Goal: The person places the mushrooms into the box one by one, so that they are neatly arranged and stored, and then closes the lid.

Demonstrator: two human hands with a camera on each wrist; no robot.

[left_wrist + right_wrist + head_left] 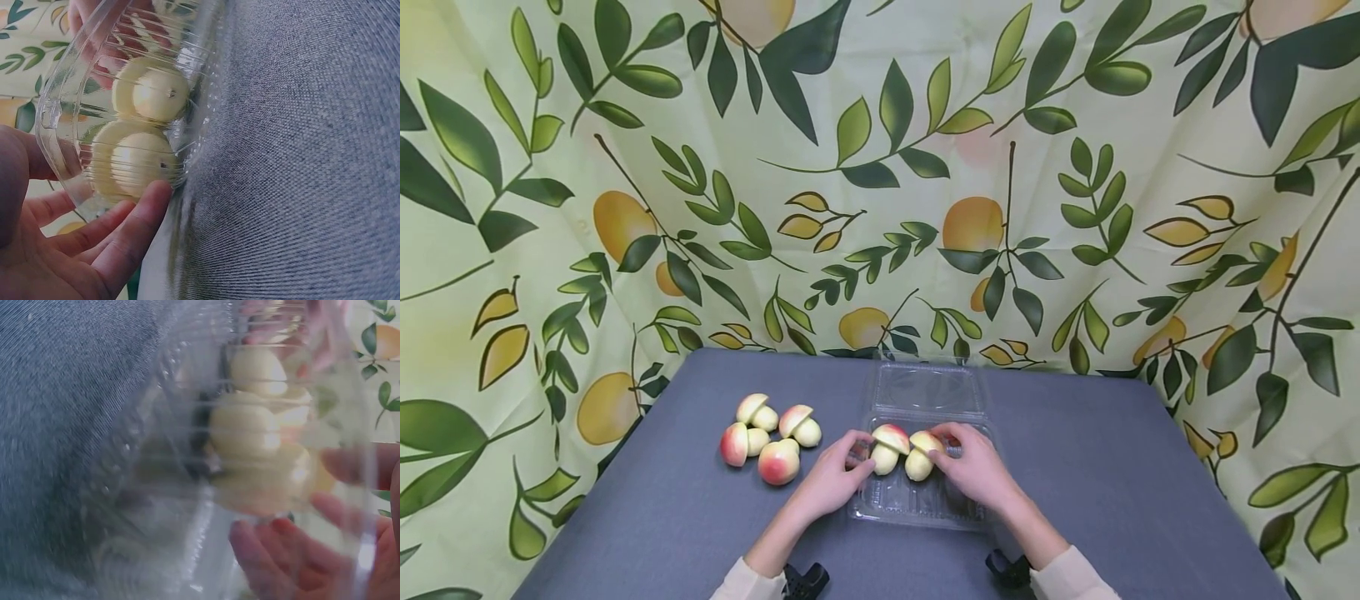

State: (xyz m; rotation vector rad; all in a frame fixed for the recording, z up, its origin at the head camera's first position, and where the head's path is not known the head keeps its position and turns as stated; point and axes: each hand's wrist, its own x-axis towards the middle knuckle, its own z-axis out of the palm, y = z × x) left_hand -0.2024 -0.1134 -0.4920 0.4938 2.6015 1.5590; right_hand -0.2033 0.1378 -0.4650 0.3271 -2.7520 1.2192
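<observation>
Two mushroom-shaped pieces with red-and-cream caps lie side by side in a clear plastic container (917, 518). My left hand (835, 479) holds the left piece (886, 458) by its outer side, thumb low near the stem. On the other side, my right hand (977, 467) grips the right piece (919, 465) between thumb and fingers. Through the clear wall, the left wrist view shows both pale stem ends (142, 164), with fingers of the left hand (94, 244) against the nearer one. The right wrist view is blurred; the right hand (312, 544) is beside the pieces (244, 425).
Several more mushroom-shaped pieces (778, 462) sit in a group on the grey table (700, 533), left of the container. The container's transparent lid (928, 388) is folded back behind it. A leaf-and-fruit patterned cloth (880, 208) hangs behind the table.
</observation>
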